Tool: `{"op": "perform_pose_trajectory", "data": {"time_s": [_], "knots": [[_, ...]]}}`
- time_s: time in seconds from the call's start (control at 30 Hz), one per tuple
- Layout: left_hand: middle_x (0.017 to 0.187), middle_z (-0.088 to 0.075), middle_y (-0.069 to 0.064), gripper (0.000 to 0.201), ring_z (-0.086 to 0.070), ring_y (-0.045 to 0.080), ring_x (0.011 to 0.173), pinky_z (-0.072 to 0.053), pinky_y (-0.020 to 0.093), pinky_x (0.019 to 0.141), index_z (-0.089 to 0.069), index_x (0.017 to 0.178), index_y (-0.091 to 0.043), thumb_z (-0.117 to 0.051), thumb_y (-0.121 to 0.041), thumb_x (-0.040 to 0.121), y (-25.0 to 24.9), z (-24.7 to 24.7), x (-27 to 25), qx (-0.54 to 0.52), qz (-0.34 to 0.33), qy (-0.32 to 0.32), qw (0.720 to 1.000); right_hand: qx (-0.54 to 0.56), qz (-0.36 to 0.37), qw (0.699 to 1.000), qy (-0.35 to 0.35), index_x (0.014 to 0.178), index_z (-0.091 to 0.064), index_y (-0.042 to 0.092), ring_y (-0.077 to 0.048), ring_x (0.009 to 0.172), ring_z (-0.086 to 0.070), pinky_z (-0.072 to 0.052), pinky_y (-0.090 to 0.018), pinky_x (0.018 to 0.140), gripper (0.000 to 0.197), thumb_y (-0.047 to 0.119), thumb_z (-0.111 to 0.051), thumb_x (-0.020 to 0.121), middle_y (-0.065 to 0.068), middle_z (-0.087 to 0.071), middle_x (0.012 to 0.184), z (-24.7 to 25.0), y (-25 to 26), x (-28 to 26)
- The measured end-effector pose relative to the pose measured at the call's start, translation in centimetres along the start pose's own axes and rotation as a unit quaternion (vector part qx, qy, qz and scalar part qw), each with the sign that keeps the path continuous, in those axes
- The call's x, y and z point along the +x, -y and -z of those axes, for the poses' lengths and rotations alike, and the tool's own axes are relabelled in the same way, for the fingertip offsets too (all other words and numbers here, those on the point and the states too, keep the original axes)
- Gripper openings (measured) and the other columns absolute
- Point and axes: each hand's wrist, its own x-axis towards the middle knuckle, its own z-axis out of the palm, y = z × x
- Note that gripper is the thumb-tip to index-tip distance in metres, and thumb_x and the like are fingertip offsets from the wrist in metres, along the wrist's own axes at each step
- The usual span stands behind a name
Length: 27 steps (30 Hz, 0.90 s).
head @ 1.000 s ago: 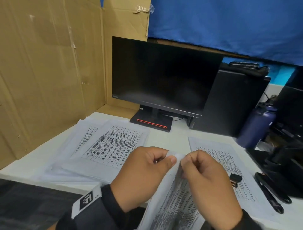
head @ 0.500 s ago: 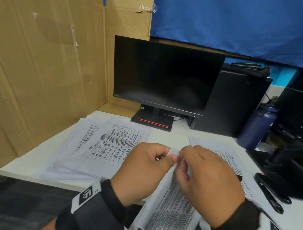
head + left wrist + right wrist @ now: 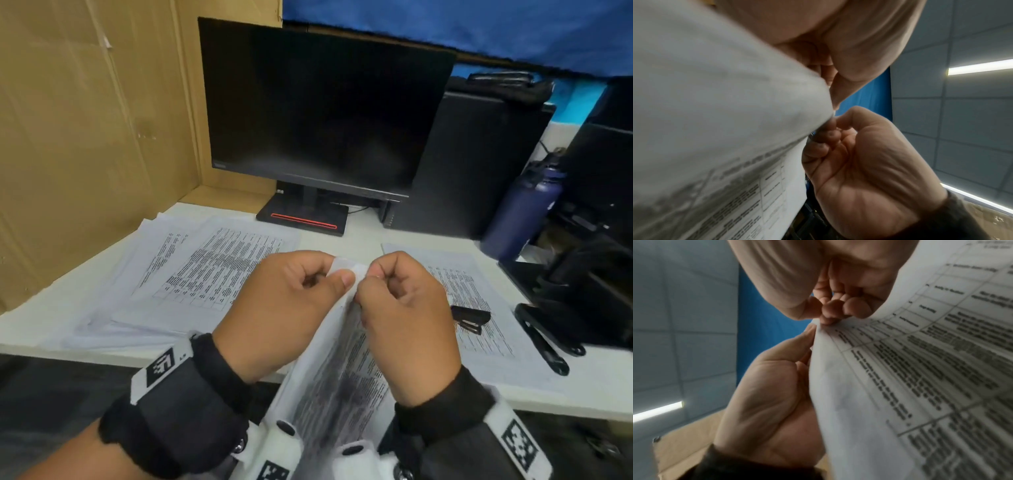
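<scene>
Above the worktop [image 3: 342, 240] edge, your left hand [image 3: 284, 308] and right hand [image 3: 407, 325] pinch the top corner of the printed sheets [image 3: 342, 370], probably light, limp, tearable, best gripped right there.

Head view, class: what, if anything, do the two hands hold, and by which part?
Both the left hand and the right hand pinch the white printed paper at its upper corner, between thumb and fingers.

White printed sheets [image 3: 342, 377], upright, corner uppermost.
</scene>
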Motion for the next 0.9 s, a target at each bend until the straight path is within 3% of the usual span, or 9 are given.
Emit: {"op": "perform_pose_trajectory", "data": {"time_s": [0.13, 0.27, 0.37, 0.47, 0.53, 0.6, 0.67, 0.77, 0.9], "knots": [[0.052, -0.047, -0.005, 0.038, -0.04, 0.006, 0.054, -0.036, 0.027, 0.056, -0.067, 0.059, -0.024, -0.071, -0.022, 0.097, -0.3, 0.2, -0.1, 0.011, -0.021, 0.005, 1.0, 0.03, 0.033, 0.998, -0.035, 0.073, -0.053, 0.015, -0.022, 0.054, -0.047, -0.041, -0.036, 0.053, 0.007, 0.022, -0.053, 0.074, -0.024, -0.055, 0.068, -0.5, 0.2, -0.9], [0.065, -0.066, 0.004, 0.026, -0.056, 0.007, 0.064, -0.046, 0.033, 0.058, -0.072, 0.065, -0.02, -0.071, -0.007, 0.088, -0.5, -0.3, -0.8, 0.042, -0.025, 0.063, 0.997, -0.167, 0.298, 0.934, -0.1, 0.081, -0.054, 0.01, -0.017, 0.057, -0.043, -0.036, -0.03, 0.05, 0.005, 0.005, -0.053, 0.082, -0.003, -0.049, 0.069, -0.3, 1.8, -1.4], [0.07, -0.073, 0.003, 0.017, -0.066, 0.015, 0.066, -0.05, 0.037, 0.059, -0.073, 0.073, -0.019, -0.06, -0.013, 0.082, -0.9, -1.3, -1.7, 0.046, -0.027, 0.076, 0.996, -0.179, 0.37, 0.905, -0.11, 0.08, -0.057, 0.006, -0.018, 0.06, -0.044, -0.038, -0.03, 0.054, 0.007, -0.001, -0.056, 0.08, -0.002, -0.051, 0.073, 0.4, 3.0, -1.4], [0.061, -0.062, -0.002, 0.025, -0.055, 0.013, 0.056, -0.045, 0.034, 0.057, -0.064, 0.075, -0.014, -0.062, -0.025, 0.097, -1.0, -0.5, -1.0, 0.082, -0.046, 0.015, 0.995, -0.105, 0.335, 0.932, -0.092, 0.081, -0.056, 0.007, -0.023, 0.063, -0.053, -0.043, -0.038, 0.056, 0.003, 0.004, -0.055, 0.082, -0.006, -0.056, 0.073, 2.3, 4.1, -2.0], [0.074, -0.068, 0.006, 0.029, -0.064, 0.025, 0.067, -0.055, 0.047, 0.065, -0.063, 0.084, -0.013, -0.058, -0.035, 0.102, -1.1, 1.7, 0.1, 0.117, -0.032, -0.047, 0.992, -0.111, 0.308, 0.944, -0.048, 0.082, -0.056, 0.009, -0.022, 0.064, -0.055, -0.045, -0.038, 0.056, 0.004, 0.005, -0.056, 0.082, -0.009, -0.059, 0.078, 3.7, 4.2, -2.6], [0.098, -0.073, 0.018, 0.032, -0.071, 0.039, 0.091, -0.058, 0.063, 0.082, -0.066, 0.099, -0.011, -0.054, -0.041, 0.099, -1.4, 4.4, 1.2, 0.1, -0.009, -0.114, 0.988, -0.137, 0.283, 0.949, 0.034, 0.08, -0.056, 0.012, -0.021, 0.062, -0.056, -0.046, -0.037, 0.055, 0.007, 0.005, -0.058, 0.082, -0.008, -0.06, 0.076, 5.0, 3.5, -3.1], [0.107, -0.075, 0.017, 0.029, -0.074, 0.037, 0.098, -0.06, 0.063, 0.086, -0.068, 0.102, -0.011, -0.053, -0.035, 0.099, -2.3, 6.8, 2.0, 0.059, -0.007, -0.192, 0.98, -0.172, 0.218, 0.945, 0.174, 0.08, -0.056, 0.017, -0.017, 0.06, -0.057, -0.047, -0.032, 0.055, 0.012, 0.006, -0.061, 0.084, -0.002, -0.06, 0.07, 6.1, 1.8, -3.7], [0.096, -0.079, 0.0, 0.018, -0.078, 0.02, 0.088, -0.062, 0.056, 0.082, -0.072, 0.097, -0.025, -0.056, -0.034, 0.097, -3.6, 9.5, 2.6, 0.01, -0.02, -0.288, 0.958, -0.259, 0.075, 0.895, 0.354, 0.084, -0.055, 0.027, -0.012, 0.061, -0.054, -0.043, -0.018, 0.057, 0.017, 0.011, -0.061, 0.085, 0.0, -0.06, 0.074, 6.5, -3.6, -4.9], [0.09, -0.07, -0.002, 0.017, -0.073, 0.025, 0.084, -0.063, 0.051, 0.075, -0.067, 0.087, -0.029, -0.054, -0.037, 0.096, -4.2, 9.8, 2.5, 0.009, -0.044, -0.298, 0.954, -0.38, -0.05, 0.806, 0.451, 0.093, -0.068, 0.028, -0.003, 0.058, -0.056, -0.041, -0.008, 0.057, 0.019, 0.015, -0.055, 0.086, 0.008, -0.062, 0.07, 5.4, -12.3, -5.6]]}}
